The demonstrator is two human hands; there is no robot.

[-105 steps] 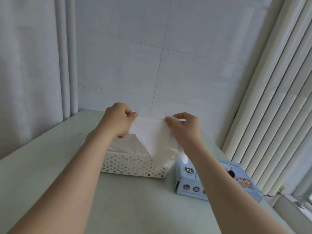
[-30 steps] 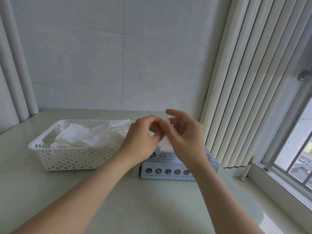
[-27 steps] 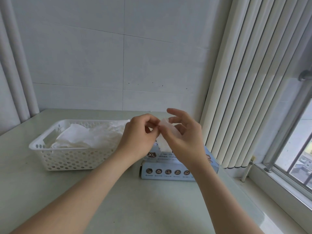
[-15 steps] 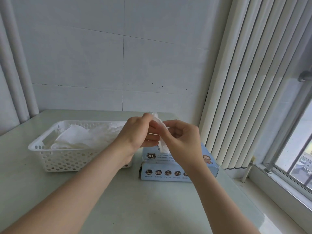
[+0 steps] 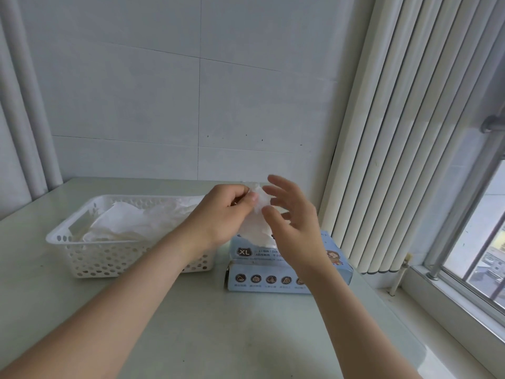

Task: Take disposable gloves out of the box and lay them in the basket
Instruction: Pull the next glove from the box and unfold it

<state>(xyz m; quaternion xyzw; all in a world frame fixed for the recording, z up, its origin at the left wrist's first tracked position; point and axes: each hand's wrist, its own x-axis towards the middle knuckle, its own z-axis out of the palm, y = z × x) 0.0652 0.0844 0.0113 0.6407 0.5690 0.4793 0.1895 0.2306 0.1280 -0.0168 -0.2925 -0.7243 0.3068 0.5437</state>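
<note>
From the head camera, both bare forearms reach forward over a pale table (image 5: 218,337) and the hands meet above its far side.

The left hand (image 5: 221,214) is curled. Its thumb and forefinger pinch the crumpled top edge of a thin white glove (image 5: 254,231). The right hand (image 5: 293,217) is just to the right of the left hand, with its fingers straight and spread wide. Its thumb lies against the front of the glove, and the other fingers stand clear of it. Whether the thumb presses the glove against anything behind it cannot be told.

The glove hangs down between the two hands. Its lower part runs to the top of a light blue box (image 5: 273,280) that lies flat on the table right under the hands, and the right wrist covers part of the box top. The front of the box carries an "XL" mark and a row of small round icons.

A white basket (image 5: 109,258) with a perforated wall stands to the left of the left hand, partly behind the left forearm and just beside the box. A loose heap of white gloves (image 5: 128,222) lies inside it, rising a little above the rim.

Beyond the hands is a plain panelled wall (image 5: 191,91). To the right of the right hand hang white vertical blinds (image 5: 382,132), and further right is a window (image 5: 478,242).
</note>
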